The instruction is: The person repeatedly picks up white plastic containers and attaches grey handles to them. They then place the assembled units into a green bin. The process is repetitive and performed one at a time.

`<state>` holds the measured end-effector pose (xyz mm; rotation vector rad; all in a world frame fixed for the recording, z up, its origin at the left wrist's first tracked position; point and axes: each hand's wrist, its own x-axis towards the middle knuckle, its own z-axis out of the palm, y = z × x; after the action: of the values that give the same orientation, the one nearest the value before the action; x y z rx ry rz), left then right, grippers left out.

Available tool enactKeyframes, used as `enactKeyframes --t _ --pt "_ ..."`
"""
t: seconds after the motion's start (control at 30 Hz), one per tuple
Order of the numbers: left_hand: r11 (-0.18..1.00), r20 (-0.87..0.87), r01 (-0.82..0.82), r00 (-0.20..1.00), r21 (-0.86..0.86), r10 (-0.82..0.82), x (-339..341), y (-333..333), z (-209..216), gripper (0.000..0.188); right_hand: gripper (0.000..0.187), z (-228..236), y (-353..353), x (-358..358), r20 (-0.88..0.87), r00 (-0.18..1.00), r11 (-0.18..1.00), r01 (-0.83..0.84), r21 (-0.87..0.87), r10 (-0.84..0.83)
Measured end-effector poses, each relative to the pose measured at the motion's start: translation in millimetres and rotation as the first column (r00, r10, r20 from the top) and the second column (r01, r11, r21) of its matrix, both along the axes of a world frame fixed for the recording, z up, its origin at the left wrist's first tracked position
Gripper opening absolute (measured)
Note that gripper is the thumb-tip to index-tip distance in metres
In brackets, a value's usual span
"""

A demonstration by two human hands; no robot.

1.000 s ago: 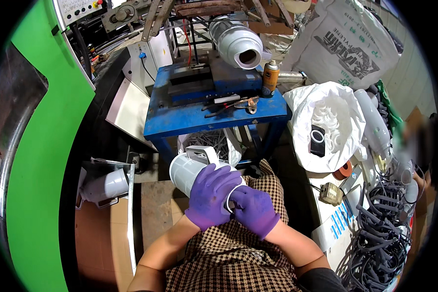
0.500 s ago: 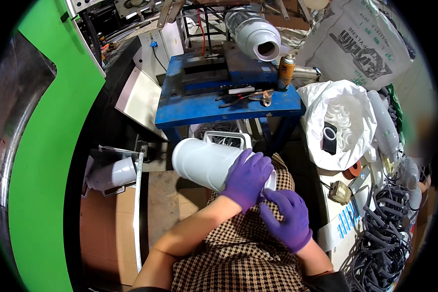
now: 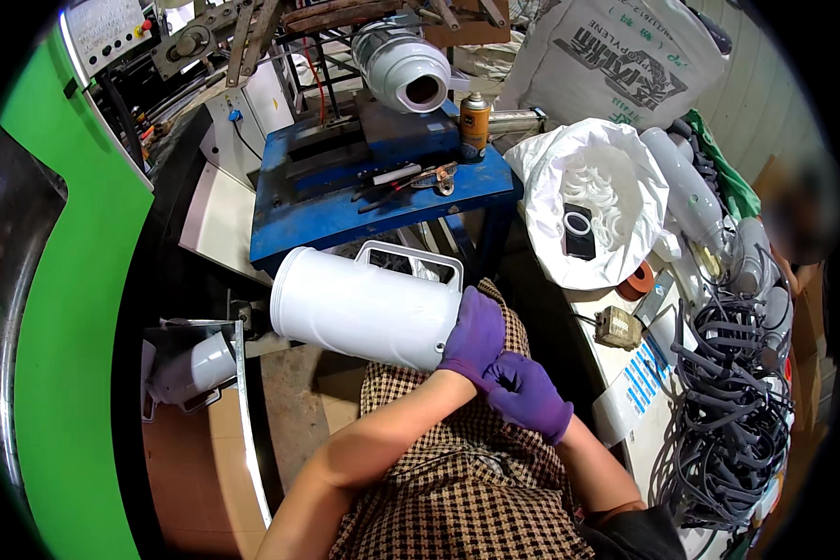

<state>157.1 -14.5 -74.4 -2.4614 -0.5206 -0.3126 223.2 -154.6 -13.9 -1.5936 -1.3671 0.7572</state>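
A white plastic jug (image 3: 364, 306), a long cylinder with a loop handle (image 3: 411, 257) on its upper side, lies on its side across my lap. My left hand (image 3: 477, 327), in a purple glove, is wrapped round the jug's right end and hides that end. Just below it, my right hand (image 3: 529, 397), gloved the same way, has its fingers curled together against the left glove's cuff. Whatever those fingers pinch is hidden. A checked apron (image 3: 439, 467) covers my lap beneath both hands.
A blue bench (image 3: 317, 213) ahead bears pliers (image 3: 406, 187), a spray can (image 3: 474, 126) and another white vessel (image 3: 411, 75). To the right are a white sack of rings (image 3: 569, 271) and a heap of grey handles (image 3: 719, 420). Another jug (image 3: 196, 369) lies at left.
My left hand has slid from the jug's upper side to its right end. My right hand's fingers have curled in, close by the left wrist. The whole view has shifted right.
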Motion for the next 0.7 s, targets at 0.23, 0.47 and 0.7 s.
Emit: enactKeyframes --t 0.23,0.47,0.7 --pt "0.955 -0.074 0.044 0.995 -0.293 -0.069 11 16 28 0.032 0.020 46 56 -19 0.642 0.683 0.848 -0.064 0.527 -0.348" --pt "0.912 0.188 0.075 0.982 -0.404 0.002 -2 69 47 0.056 0.011 31 64 -57 0.698 0.596 0.829 -0.093 0.551 -0.397" --pt "0.834 0.436 0.240 0.900 -0.497 0.000 -40 73 93 0.063 0.012 29 -63 -28 0.308 0.950 0.798 -0.230 0.557 0.059"
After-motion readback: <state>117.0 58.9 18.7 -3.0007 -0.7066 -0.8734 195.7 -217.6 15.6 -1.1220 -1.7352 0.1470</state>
